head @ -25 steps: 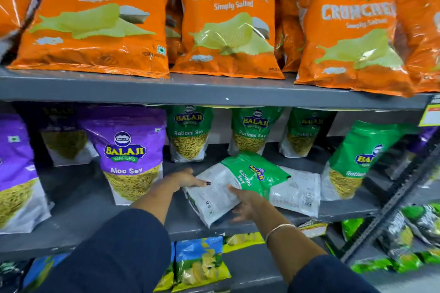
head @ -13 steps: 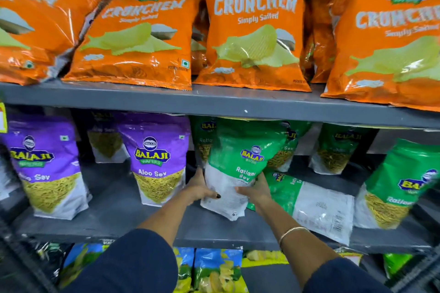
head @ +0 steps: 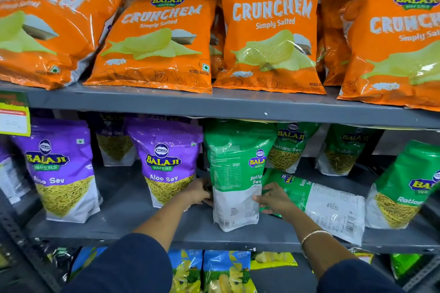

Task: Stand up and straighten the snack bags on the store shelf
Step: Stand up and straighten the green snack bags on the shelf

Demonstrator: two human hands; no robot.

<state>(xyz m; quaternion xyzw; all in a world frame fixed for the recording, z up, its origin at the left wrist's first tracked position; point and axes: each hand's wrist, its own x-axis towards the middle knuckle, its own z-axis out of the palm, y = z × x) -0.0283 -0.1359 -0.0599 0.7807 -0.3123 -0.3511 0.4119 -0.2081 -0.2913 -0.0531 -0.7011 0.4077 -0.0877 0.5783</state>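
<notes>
A green and white Ratlami Sev bag (head: 234, 173) stands upright on the middle grey shelf (head: 133, 216), turned so its side and back panel face me. My left hand (head: 198, 191) holds its left edge and my right hand (head: 273, 198) grips its right edge near the bottom. Just to the right, a second green Ratlami Sev bag (head: 323, 202) lies flat on the shelf with its back and barcode up. Purple Aloo Sev bags (head: 169, 162) (head: 60, 169) stand to the left.
More green bags stand behind (head: 288, 147) and at the right (head: 404, 185). Orange Crunchem chip bags (head: 269, 35) fill the top shelf, some leaning. A yellow price tag (head: 14, 119) hangs at the left edge. Blue and yellow bags (head: 226, 271) sit on the lower shelf.
The green bag went from lying flat to tilted up to standing upright between my hands. My view shifted left and closer to the shelf.
</notes>
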